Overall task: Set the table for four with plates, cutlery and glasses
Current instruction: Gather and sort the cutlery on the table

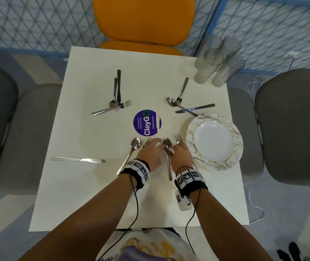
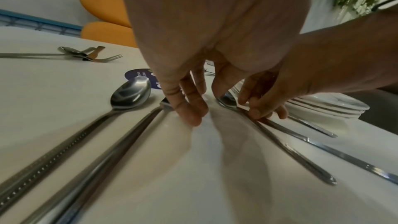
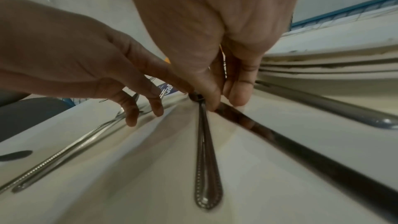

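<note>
Pinching a spoon's (image 1: 167, 147) neck, the right hand (image 1: 181, 157) is covering a knife; the left hand (image 1: 149, 154), fingers straight, is hiding a fork (image 1: 147, 141). Stacked plates (image 1: 214, 141) are sitting by the tabletop's (image 1: 86, 194) right edge, glasses (image 1: 219, 61) at the far-right corner.

Head cam looks steeply down at surface (image 1: 97, 185); wrist cams skim it, close behind fingers (image 2: 189, 108) (all share cutlery).

The left hand (image 1: 150, 154) covers most of a steel fork (image 1: 147, 142); only its tines show. The right hand (image 1: 181, 154) hides the middle of another steel fork (image 1: 178, 138). How many white marbled plates (image 1: 214, 141) are stacked is unclear.
</note>
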Action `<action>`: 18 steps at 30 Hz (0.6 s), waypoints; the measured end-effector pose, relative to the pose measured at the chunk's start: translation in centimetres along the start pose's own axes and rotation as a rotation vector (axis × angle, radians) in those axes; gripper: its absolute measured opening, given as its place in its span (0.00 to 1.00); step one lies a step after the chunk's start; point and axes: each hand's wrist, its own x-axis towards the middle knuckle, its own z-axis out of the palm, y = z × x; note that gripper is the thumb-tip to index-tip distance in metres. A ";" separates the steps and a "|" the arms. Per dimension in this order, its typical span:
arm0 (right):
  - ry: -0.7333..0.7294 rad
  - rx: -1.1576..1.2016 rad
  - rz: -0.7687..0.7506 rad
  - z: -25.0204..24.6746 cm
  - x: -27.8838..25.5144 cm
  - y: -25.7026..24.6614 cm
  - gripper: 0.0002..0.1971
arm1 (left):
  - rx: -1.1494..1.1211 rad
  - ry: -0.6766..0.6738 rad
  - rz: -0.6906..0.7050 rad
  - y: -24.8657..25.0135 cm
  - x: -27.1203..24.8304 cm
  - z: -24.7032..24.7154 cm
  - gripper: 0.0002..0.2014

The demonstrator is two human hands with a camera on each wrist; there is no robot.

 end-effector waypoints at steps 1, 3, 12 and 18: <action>-0.010 0.003 0.020 0.1 0.0 -0.1 0.10 | 0.006 -0.004 0.004 0.0 0.0 0.0 0.34; -0.019 0.041 0.069 0.0 0.0 -0.5 0.10 | 0.021 -0.011 0.001 -0.1 0.0 0.0 0.34; -0.068 0.175 0.160 -0.7 0.7 -0.7 0.13 | 0.230 0.012 0.012 -0.2 -0.6 -0.6 0.31; -0.064 0.354 0.182 -3.1 2.0 -0.8 0.09 | -0.036 0.131 -0.088 0.0 -0.2 -1.5 0.23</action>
